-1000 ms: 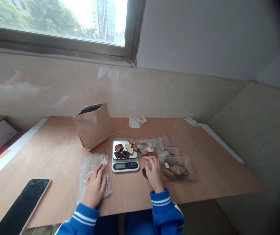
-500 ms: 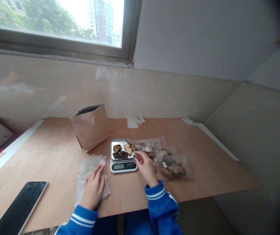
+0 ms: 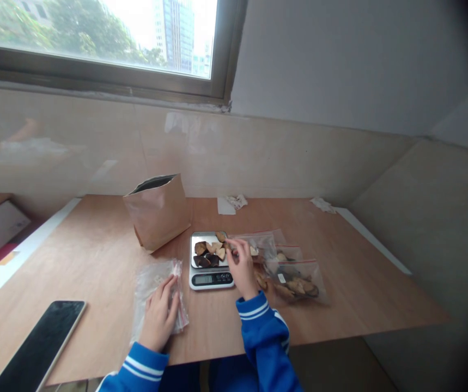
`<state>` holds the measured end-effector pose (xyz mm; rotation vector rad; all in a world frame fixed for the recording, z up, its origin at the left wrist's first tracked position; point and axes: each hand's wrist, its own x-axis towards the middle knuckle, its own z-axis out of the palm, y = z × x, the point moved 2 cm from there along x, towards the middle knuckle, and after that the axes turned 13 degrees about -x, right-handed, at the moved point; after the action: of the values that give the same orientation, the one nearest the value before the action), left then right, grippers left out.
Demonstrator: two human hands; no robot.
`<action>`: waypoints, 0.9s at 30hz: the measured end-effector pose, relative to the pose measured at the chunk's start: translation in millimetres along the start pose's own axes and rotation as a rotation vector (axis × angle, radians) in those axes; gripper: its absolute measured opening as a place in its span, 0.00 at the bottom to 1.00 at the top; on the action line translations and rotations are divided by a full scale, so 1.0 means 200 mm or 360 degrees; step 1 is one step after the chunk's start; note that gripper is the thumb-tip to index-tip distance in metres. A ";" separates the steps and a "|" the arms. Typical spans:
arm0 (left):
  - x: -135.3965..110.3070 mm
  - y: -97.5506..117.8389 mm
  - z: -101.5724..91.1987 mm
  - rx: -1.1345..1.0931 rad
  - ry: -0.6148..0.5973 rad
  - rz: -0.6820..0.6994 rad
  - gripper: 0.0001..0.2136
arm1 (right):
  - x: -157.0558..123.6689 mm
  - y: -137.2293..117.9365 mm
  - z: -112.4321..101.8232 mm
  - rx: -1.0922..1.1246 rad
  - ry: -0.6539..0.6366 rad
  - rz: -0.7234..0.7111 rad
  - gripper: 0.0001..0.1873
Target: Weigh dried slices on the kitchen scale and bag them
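Note:
A white kitchen scale (image 3: 196, 280) with a metal plate stands on the table, its digits too small to read. Brown, cream and dark dried slices (image 3: 202, 248), perhaps mushroom, lie on the plate. At the plate's right edge, my right hand (image 3: 242, 268) has thumb and forefinger around a brown slice (image 3: 229, 247), which they partly hide. My left hand (image 3: 160, 313) rests with outstretched fingers on a stack of clear zip bags (image 3: 143, 288), left of the scale. Right of my right hand are zip bags of dried slices (image 3: 299, 284) and a loose slice (image 3: 261, 281).
Behind the scale, to the left, an open brown paper pouch (image 3: 162, 215) stands upright. A phone (image 3: 41, 343) lies at the front left. Scraps of white paper (image 3: 227, 205) lie along the back wall. The table's front edge (image 3: 323, 342) is close to my sleeves.
My right hand has moved up along the scale's right edge, and its fingertips are now over the plate's right side. My left hand stays on the zip bags. The view has shifted slightly.

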<state>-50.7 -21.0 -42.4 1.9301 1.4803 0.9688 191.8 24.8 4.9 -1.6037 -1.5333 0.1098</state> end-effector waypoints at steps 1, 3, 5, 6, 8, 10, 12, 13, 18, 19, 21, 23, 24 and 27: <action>0.00 0.00 -0.01 -0.0069 0.0028 0.0015 0.19 | -0.05 0.02 -0.03 0.0018 0.0012 0.0033 0.15; 0.01 -0.01 -0.02 -0.0232 0.0095 0.0041 0.19 | -0.18 0.05 -0.08 0.0018 0.0006 0.0106 0.15; 0.01 -0.04 -0.04 -0.0389 0.0168 0.0016 0.19 | -0.30 0.10 -0.11 -0.0028 -0.0030 0.0156 0.15; 0.02 -0.05 -0.05 -0.0452 0.0203 -0.0023 0.18 | -0.37 0.12 -0.13 -0.0067 -0.0049 0.0162 0.15; 0.03 -0.10 -0.07 -0.0524 0.0249 -0.0110 0.18 | -0.48 0.16 -0.16 -0.0134 -0.0067 0.0178 0.15; 0.04 -0.15 -0.09 -0.0486 0.0215 -0.0132 0.18 | -0.56 0.20 -0.19 -0.0193 -0.0050 0.0190 0.15; 0.06 -0.19 -0.11 -0.0337 0.0066 -0.0044 0.17 | -0.60 0.23 -0.21 -0.0234 -0.0019 0.0197 0.15; 0.07 -0.20 -0.11 -0.0245 -0.0027 0.0021 0.16 | -0.61 0.24 -0.22 -0.0247 -0.0007 0.0198 0.15; 0.12 -0.08 -0.17 0.0139 -0.0194 0.0240 0.16 | -0.59 0.23 -0.21 -0.0301 0.0020 0.0162 0.15; 0.14 -0.03 -0.19 0.0146 -0.0143 0.0273 0.17 | -0.59 0.23 -0.21 -0.0311 0.0018 0.0154 0.15; 0.18 0.05 -0.24 0.0137 0.0126 0.0314 0.20 | -0.59 0.23 -0.21 -0.0322 0.0009 0.0149 0.15; 0.24 0.06 -0.29 0.0123 0.0516 0.0256 0.27 | -0.60 0.23 -0.21 -0.0327 0.0001 0.0156 0.16; 0.29 0.04 -0.31 0.0074 0.0691 0.0192 0.33 | -0.60 0.23 -0.21 -0.0327 -0.0003 0.0160 0.16; 0.45 -0.14 -0.34 -0.0249 0.0842 -0.0036 0.51 | -0.60 0.22 -0.22 -0.0313 -0.0017 0.0171 0.15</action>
<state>-106.6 71.4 -1.7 1.6112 1.6335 1.6212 223.9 -91.9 -54.6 -1.8438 -1.5034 0.0267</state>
